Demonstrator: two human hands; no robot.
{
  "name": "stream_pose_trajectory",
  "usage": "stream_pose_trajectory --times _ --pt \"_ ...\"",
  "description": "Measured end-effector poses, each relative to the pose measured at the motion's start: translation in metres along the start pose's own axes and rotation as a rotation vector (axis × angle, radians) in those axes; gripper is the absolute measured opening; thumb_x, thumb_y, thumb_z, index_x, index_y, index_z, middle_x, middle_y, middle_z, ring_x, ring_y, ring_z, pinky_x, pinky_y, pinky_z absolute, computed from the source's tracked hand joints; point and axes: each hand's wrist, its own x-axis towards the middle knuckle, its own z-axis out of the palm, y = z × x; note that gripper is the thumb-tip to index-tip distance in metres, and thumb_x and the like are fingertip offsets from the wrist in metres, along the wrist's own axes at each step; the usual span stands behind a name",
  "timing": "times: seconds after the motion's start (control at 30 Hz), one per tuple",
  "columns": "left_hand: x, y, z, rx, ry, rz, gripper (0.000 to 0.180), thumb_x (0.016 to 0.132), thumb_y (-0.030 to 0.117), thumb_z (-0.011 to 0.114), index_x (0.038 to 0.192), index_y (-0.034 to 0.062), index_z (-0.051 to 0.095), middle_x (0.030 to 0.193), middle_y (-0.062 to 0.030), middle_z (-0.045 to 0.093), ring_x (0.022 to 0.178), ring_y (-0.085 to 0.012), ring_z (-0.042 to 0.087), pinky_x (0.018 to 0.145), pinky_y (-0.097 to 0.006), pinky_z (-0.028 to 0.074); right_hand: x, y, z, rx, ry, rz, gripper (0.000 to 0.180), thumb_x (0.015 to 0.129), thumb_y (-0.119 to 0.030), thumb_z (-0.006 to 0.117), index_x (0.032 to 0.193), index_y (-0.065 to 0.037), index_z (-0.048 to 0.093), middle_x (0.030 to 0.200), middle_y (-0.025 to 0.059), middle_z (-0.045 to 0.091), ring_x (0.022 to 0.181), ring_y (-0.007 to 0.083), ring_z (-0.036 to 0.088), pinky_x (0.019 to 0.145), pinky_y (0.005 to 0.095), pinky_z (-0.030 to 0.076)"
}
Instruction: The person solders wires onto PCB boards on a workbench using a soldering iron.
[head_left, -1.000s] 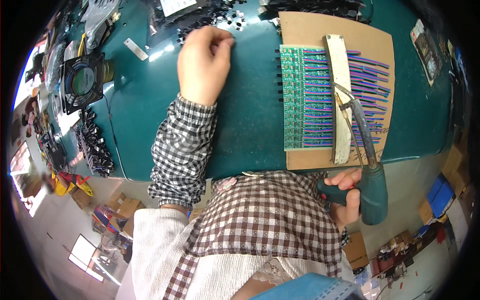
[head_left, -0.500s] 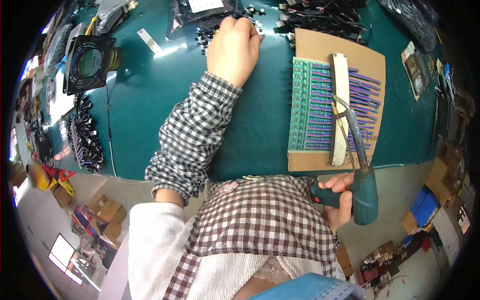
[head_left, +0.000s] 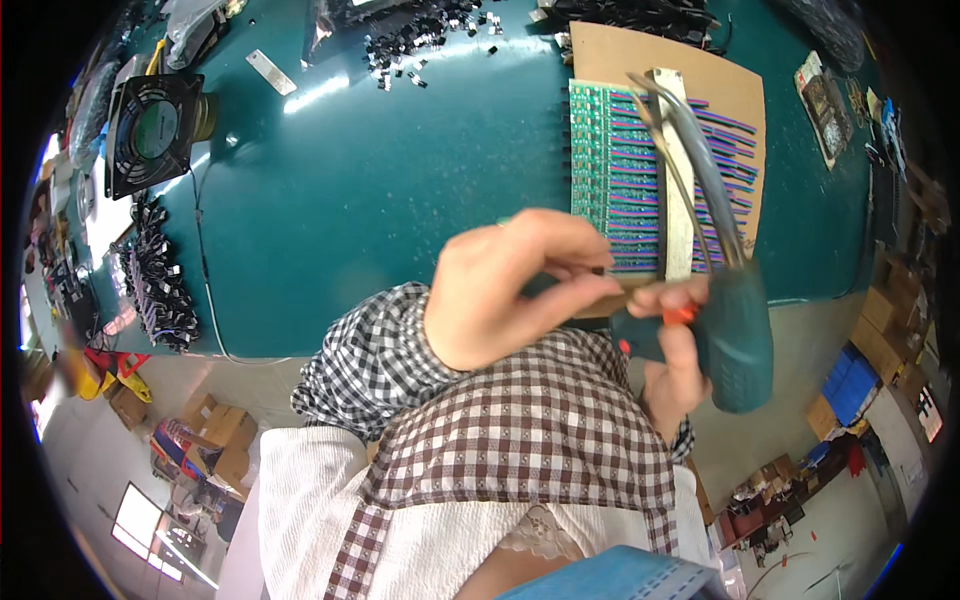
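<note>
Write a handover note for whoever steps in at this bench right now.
Right hand grips the teal soldering gun, tip over the green circuit board panel.
Left hand is raised beside the gun, fingers pinched; what it holds cannot be seen.
The panel lies on a cardboard sheet on the teal table; small black parts are piled at the far edge.
Soldering progress cannot be judged.

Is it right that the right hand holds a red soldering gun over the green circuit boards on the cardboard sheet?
Not quite: in the head view, the soldering gun in the right hand is teal, not red. It is over the green circuit boards on the cardboard sheet.
</note>
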Motion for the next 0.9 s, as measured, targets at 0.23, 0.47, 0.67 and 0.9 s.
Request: stream_pose_trajectory --times 0.23,0.47,0.67,0.9 --pt "-0.005 -0.003 0.005 0.189 -0.196 0.213 0.026 0.075 0.006 0.060 0.094 -0.0093 0.052 0.084 -0.0154 0.061 0.074 -0.0226 0.061 0.070 -0.029 0.049 0.011 -0.006 0.011 -0.378 -0.078 0.010 0.024 0.070 0.003 0.062 0.089 -0.003 0.050 0.080 0.0038 0.053 0.074 0.0108 0.052 0.067 0.0231 0.042" --pt "-0.008 0.000 0.015 0.233 0.024 0.332 0.030 0.064 -0.005 0.066 0.091 -0.0064 0.053 0.085 -0.0144 0.061 0.061 -0.0185 0.060 0.052 -0.025 0.049 0.003 -0.004 0.012 -0.580 -0.018 -0.052 0.018 0.071 0.003 0.061 0.085 -0.003 0.051 0.077 0.0015 0.054 0.070 0.0092 0.051 0.064 0.0221 0.042" --pt "-0.011 -0.007 0.011 0.313 0.016 0.434 0.031 0.064 -0.007 0.065 0.091 -0.0106 0.052 0.087 -0.0189 0.059 0.071 -0.0232 0.062 0.063 -0.028 0.052 0.000 -0.002 0.014 -0.338 0.064 0.032 0.033 0.065 0.007 0.059 0.094 -0.002 0.047 0.083 0.0047 0.050 0.077 0.0117 0.047 0.072 0.0237 0.039" --pt "-0.006 -0.008 0.007 0.364 -0.044 0.612 0.033 0.063 -0.007 0.064 0.092 -0.0125 0.051 0.088 -0.0216 0.058 0.077 -0.0276 0.061 0.068 -0.031 0.052 0.003 -0.003 0.011 -0.061 0.012 0.041 0.031 0.069 0.010 0.058 0.094 -0.003 0.045 0.084 0.0058 0.050 0.075 0.0129 0.052 0.068 0.0248 0.043"
